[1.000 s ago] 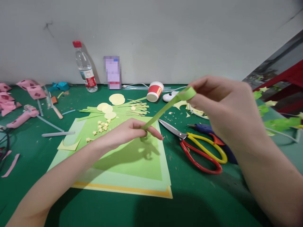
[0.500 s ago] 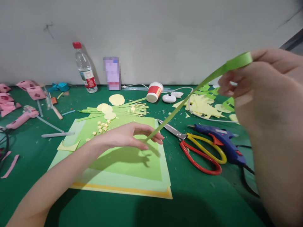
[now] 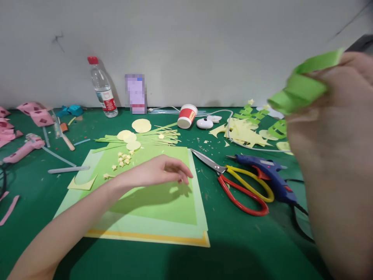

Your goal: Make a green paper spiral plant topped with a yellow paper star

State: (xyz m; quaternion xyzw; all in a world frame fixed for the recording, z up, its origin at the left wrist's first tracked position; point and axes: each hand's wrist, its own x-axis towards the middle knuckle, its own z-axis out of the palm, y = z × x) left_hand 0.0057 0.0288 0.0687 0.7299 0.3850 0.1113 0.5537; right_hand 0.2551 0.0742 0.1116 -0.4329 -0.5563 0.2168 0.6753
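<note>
My right hand (image 3: 332,89), raised at the right and a little blurred, grips a green paper strip (image 3: 305,91) that curls in loose loops beside the fingers. Over the stack of paper sheets (image 3: 163,208) hovers my left hand (image 3: 163,171), its fingers loosely bent and apart, holding nothing. Several small folded paper stars (image 3: 124,158) lie on the top green sheet, left of that hand. Scissors (image 3: 239,184) with one red and one yellow handle rest to the right of the sheets.
A blue glue gun (image 3: 268,173) with a cable lies beyond the scissors. Behind are paper strips (image 3: 140,136), a cup (image 3: 187,116), a bottle (image 3: 103,93), a phone (image 3: 135,93) and yellow paper scraps (image 3: 244,131). A pink glue gun (image 3: 26,148) is at the left.
The green strip has left my left hand and now curls up at my right hand, where it was stretched between both. My right hand has moved slightly right.
</note>
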